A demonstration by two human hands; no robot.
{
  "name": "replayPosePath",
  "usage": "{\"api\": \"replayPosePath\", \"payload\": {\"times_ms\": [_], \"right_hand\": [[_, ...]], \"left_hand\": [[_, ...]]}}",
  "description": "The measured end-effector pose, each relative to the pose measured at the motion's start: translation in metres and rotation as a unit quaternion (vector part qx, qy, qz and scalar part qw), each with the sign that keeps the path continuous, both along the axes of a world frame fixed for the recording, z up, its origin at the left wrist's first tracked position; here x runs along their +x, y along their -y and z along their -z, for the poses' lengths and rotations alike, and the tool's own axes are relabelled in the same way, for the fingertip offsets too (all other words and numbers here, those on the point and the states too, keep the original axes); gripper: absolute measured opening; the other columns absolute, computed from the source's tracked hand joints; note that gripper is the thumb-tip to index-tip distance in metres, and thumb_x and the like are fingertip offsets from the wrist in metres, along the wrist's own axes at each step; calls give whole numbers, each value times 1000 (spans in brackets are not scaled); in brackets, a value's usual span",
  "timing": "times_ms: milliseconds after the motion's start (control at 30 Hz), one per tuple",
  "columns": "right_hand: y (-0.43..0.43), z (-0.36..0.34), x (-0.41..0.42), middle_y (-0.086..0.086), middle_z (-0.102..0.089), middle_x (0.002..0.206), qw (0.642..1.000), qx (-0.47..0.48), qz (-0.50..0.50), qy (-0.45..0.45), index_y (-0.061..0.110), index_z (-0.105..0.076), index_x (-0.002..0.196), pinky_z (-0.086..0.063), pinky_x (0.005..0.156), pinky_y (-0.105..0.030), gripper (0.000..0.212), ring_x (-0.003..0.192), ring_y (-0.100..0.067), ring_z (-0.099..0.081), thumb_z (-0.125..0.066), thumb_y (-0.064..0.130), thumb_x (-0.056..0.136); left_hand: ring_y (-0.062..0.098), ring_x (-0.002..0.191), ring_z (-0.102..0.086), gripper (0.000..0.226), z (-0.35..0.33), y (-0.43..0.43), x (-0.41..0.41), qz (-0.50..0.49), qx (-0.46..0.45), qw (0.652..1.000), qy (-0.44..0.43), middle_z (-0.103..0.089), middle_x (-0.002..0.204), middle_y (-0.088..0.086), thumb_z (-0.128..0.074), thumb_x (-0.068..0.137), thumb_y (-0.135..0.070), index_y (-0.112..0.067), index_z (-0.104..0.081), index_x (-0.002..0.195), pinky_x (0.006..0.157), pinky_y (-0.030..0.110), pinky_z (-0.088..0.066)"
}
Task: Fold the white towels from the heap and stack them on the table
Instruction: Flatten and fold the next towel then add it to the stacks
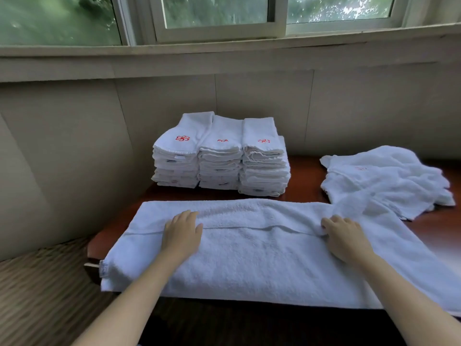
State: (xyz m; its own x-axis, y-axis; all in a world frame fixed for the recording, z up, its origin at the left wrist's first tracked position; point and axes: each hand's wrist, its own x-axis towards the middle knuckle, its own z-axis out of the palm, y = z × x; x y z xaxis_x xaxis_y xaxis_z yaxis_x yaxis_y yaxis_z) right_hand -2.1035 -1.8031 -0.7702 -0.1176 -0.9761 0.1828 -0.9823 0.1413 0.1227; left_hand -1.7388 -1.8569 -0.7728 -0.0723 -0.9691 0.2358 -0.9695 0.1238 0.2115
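Observation:
A long white towel (262, 255) lies folded lengthwise across the front of the brown table (305, 176). Its folded edge runs left to right between my hands. My left hand (182, 233) rests flat on the towel's left part, fingers straight and pointing away from me. My right hand (345, 238) presses on the right part, fingertips at the folded edge. Behind the towel stand three side-by-side stacks of folded white towels (220, 156) with red emblems on top. At the right lies the loose heap of white towels (384, 181).
A beige panelled wall (74, 146) runs behind and to the left of the table, with a window sill (224, 53) above. Striped carpet (42, 295) shows at the lower left. The table's front edge lies just under the towel.

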Motion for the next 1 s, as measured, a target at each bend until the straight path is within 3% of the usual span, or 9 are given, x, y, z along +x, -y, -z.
{"api": "replayPosePath", "payload": {"times_ms": [200,300,367,467,533,667,733,833,1000], "right_hand": [[-4,-5,-31,-17,-34,134,975,-92,126,161,14,-40,130,-41,70,-37,46,106,-38,-50,-48,5,86],[-6,-2,-57,-20,-40,130,947,-101,181,245,14,-33,138,-44,81,-42,49,109,-40,-50,-50,14,91],[-5,-1,-72,-18,-48,121,926,-118,186,306,13,-28,142,-43,85,-42,56,109,-37,-50,-49,11,90],[-1,-3,-84,-7,-54,86,889,-138,174,401,13,-28,141,-39,65,-31,63,80,-26,-52,-46,0,83],[6,-7,-89,-2,-52,78,826,-165,193,502,17,-32,139,-37,57,-29,61,68,-20,-51,-44,-1,82],[30,-17,-95,-7,-57,98,639,-210,176,719,19,-29,139,-45,61,-25,53,75,-18,-56,-50,12,91],[41,-16,-94,-7,-56,100,633,-200,160,730,15,-25,141,-49,69,-27,59,81,-18,-58,-56,19,92],[52,-9,-92,-13,-56,115,676,-191,174,690,7,-33,136,-49,81,-34,59,94,-22,-57,-63,8,85],[44,-40,-105,-5,-61,99,589,-358,200,696,6,-54,123,-50,72,-31,38,86,-18,-57,-53,11,86]], "left_hand": [[21,144,-12,55,9,19,-52,-53,94,994,6,-15,158,-3,-21,97,-56,-32,-29,146,111,54,-15],[21,143,-11,49,11,25,-76,-7,76,997,-10,-20,156,-1,-25,98,-53,-32,-41,139,112,51,-12],[18,142,-13,47,10,26,-97,58,64,996,-2,-23,155,-1,-29,98,-52,-32,-44,138,113,44,-10],[16,143,-16,48,11,22,-132,146,49,988,22,-25,154,-2,-36,95,-56,-34,-43,138,115,39,-12],[16,143,-17,50,12,18,-154,190,41,981,18,-27,153,-3,-42,94,-54,-32,-42,139,116,40,-13],[13,133,-33,43,10,7,-192,245,-14,969,6,-40,141,-9,-46,93,-43,-32,-44,135,111,34,-21],[11,126,-40,36,11,2,-206,269,-20,963,-8,-46,133,-11,-44,94,-37,-33,-49,130,106,30,-24],[9,123,-42,35,13,0,-214,285,-14,958,-22,-48,129,-13,-41,95,-31,-36,-51,128,105,31,-26],[12,135,-27,41,15,7,-211,246,28,969,-6,-34,145,-9,-38,97,-42,-38,-41,138,112,38,-20]]}}
